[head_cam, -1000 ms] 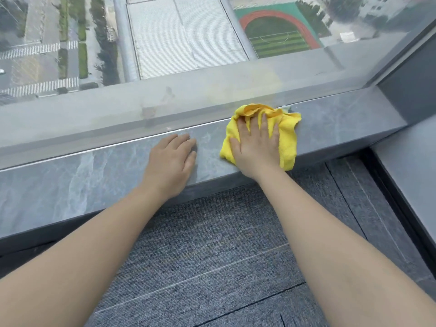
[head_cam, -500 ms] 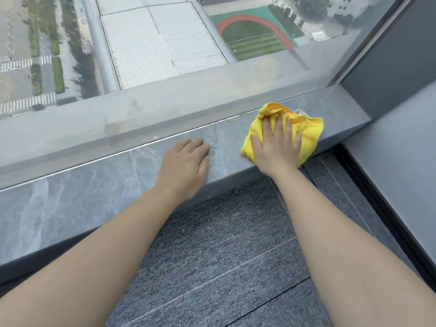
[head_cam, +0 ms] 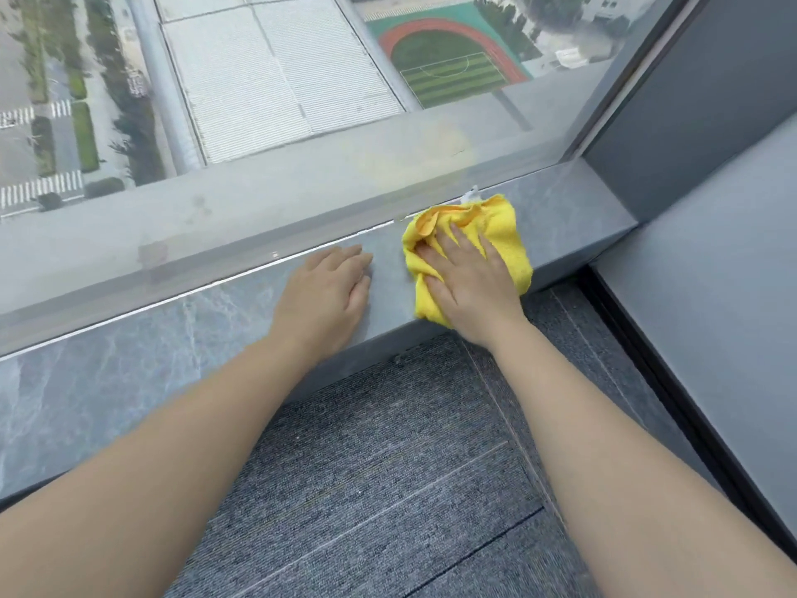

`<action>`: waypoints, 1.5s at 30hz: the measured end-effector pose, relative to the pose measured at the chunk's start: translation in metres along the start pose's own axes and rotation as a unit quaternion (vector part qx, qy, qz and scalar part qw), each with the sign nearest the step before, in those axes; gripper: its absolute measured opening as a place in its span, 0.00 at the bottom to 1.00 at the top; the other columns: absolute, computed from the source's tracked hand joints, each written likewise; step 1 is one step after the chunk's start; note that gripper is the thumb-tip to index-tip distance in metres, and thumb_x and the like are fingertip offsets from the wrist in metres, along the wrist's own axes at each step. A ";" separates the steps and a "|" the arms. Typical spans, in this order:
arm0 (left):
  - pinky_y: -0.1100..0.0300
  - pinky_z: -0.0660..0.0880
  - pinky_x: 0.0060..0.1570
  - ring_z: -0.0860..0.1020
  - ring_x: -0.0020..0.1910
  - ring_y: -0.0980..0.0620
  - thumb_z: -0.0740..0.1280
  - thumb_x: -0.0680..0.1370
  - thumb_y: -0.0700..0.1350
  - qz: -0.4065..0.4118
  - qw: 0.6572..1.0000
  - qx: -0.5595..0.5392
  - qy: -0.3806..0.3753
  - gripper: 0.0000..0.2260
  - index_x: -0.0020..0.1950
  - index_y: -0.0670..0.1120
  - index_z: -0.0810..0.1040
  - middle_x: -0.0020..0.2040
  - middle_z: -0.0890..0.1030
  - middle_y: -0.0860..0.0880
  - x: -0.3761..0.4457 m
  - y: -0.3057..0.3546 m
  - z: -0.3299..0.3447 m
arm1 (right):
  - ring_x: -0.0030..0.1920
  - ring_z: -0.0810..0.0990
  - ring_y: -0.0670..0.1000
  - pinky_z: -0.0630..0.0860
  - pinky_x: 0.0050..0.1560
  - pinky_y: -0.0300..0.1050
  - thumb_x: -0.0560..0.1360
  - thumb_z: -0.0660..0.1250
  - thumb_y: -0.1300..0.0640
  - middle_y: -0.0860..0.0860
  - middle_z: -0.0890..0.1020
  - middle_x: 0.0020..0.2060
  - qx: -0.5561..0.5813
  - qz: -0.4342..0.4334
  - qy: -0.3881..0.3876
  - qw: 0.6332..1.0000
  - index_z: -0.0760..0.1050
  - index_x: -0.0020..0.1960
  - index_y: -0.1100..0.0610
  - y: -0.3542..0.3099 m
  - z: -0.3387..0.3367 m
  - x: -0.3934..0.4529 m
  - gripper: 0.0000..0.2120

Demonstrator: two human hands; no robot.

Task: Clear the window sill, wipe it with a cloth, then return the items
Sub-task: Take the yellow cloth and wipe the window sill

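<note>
A low grey marble window sill [head_cam: 151, 347] runs along the bottom of a large window. A crumpled yellow cloth [head_cam: 502, 233] lies on the sill near its right end. My right hand [head_cam: 470, 287] presses flat on the cloth with fingers spread, pointing toward the glass. My left hand [head_cam: 327, 291] rests palm down on the bare sill just left of the cloth, holding nothing. No other items stand on the visible part of the sill.
The window glass [head_cam: 280, 79] rises directly behind the sill. A dark grey wall [head_cam: 698, 101] closes the sill's right end, and a grey panel [head_cam: 733, 295] runs along the right. Grey carpet [head_cam: 388, 489] covers the floor below.
The view has shifted toward the sill's right end. My right hand and the cloth slid right along the sill, then a little back toward my left hand, which stayed planted.
</note>
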State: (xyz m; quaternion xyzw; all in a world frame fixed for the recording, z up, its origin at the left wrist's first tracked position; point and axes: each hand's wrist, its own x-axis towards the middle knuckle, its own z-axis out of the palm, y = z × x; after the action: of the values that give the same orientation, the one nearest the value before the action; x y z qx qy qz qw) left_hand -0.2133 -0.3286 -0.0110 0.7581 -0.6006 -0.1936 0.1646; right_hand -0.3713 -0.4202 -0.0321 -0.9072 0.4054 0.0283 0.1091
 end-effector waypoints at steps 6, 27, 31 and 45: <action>0.58 0.50 0.71 0.57 0.74 0.46 0.50 0.78 0.49 0.014 0.998 0.008 -0.062 0.21 0.70 0.45 0.63 0.73 0.63 0.46 0.029 0.038 0.016 | 0.77 0.46 0.52 0.41 0.75 0.51 0.79 0.43 0.45 0.50 0.52 0.77 0.010 0.109 -0.004 0.994 0.54 0.74 0.48 0.038 -0.006 -0.008 0.25; 0.56 0.52 0.72 0.56 0.74 0.46 0.47 0.76 0.51 0.074 0.992 0.039 -0.093 0.24 0.71 0.44 0.60 0.74 0.61 0.45 0.078 0.086 0.041 | 0.77 0.45 0.53 0.41 0.75 0.53 0.80 0.47 0.49 0.51 0.50 0.77 0.023 0.164 0.021 0.986 0.52 0.75 0.50 0.085 -0.017 0.015 0.24; 0.58 0.51 0.72 0.57 0.74 0.48 0.48 0.79 0.48 0.072 0.991 0.052 -0.102 0.21 0.71 0.44 0.59 0.75 0.60 0.46 0.081 0.085 0.043 | 0.77 0.44 0.55 0.40 0.75 0.54 0.80 0.47 0.47 0.54 0.50 0.77 0.039 0.255 0.028 0.966 0.50 0.76 0.52 0.101 -0.018 0.018 0.25; 0.59 0.62 0.63 0.67 0.68 0.48 0.47 0.69 0.51 0.053 0.986 -0.053 -0.149 0.28 0.70 0.51 0.62 0.70 0.69 0.50 0.094 0.067 0.025 | 0.76 0.49 0.55 0.45 0.74 0.53 0.80 0.45 0.47 0.52 0.50 0.77 0.042 0.300 0.016 0.953 0.49 0.75 0.51 0.136 -0.034 0.056 0.25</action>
State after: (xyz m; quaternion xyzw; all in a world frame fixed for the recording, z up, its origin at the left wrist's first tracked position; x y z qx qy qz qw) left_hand -0.2626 -0.4356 -0.0093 0.6776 -0.6469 -0.3272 0.1236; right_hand -0.4358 -0.5565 -0.0303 -0.7388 0.6613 0.0281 0.1272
